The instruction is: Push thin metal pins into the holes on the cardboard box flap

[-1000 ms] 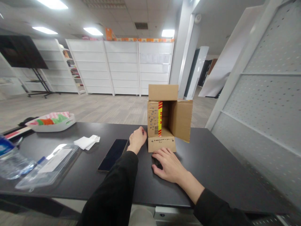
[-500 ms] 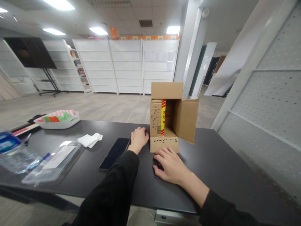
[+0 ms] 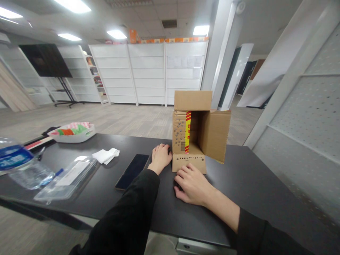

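Observation:
My left hand [image 3: 161, 157] rests on the black table just left of an open cardboard box [image 3: 180, 132]. Its fingers are curled, and a bit of something dark shows beside the thumb. My right hand [image 3: 195, 184] is cupped low in front of the box, fingertips close to its lower front flap [image 3: 189, 161]. Beneath those fingers sits a small black object [image 3: 176, 183], mostly covered by the hand. The box stands with its opening toward me and its flaps spread; yellow-and-red tape runs down one flap. A dark phone [image 3: 132, 171] lies left of my left wrist.
Left on the table [image 3: 255, 191] are folded white tissues [image 3: 106, 156], a clear plastic case [image 3: 66, 180], a water bottle [image 3: 16, 157] and a white basket [image 3: 73, 136] with colourful contents. A perforated panel [image 3: 313, 141] rises at the right.
The whole scene sits slightly farther right in view, as the camera has turned a little left. Both hands keep nearly the same place by the box, and less of the black object shows.

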A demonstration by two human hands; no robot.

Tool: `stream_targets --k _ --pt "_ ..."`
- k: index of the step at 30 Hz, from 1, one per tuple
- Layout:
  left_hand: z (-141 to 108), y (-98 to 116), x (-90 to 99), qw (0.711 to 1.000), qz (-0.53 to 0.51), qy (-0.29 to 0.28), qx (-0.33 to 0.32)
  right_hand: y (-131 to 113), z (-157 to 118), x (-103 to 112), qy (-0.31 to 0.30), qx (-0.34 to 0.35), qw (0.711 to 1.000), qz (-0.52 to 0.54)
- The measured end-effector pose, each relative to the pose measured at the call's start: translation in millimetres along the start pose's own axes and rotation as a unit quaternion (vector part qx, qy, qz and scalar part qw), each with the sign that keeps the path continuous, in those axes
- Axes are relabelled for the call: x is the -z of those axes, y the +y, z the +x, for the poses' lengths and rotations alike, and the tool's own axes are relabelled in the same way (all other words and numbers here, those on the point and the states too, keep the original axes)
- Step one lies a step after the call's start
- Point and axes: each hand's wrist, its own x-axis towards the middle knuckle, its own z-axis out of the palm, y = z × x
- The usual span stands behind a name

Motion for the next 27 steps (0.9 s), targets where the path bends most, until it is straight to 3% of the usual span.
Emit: stream_targets --k 9,27 --pt "0 0 -0.7 1.000 0.000 -0.009 0.005 10 3 5 -0.007 0.021 0.999 0.033" --pt "-1 2 -1.5 1.000 -0.006 -0.024 -0.018 16 -7 6 0.034 -0.060 0.988 0.137"
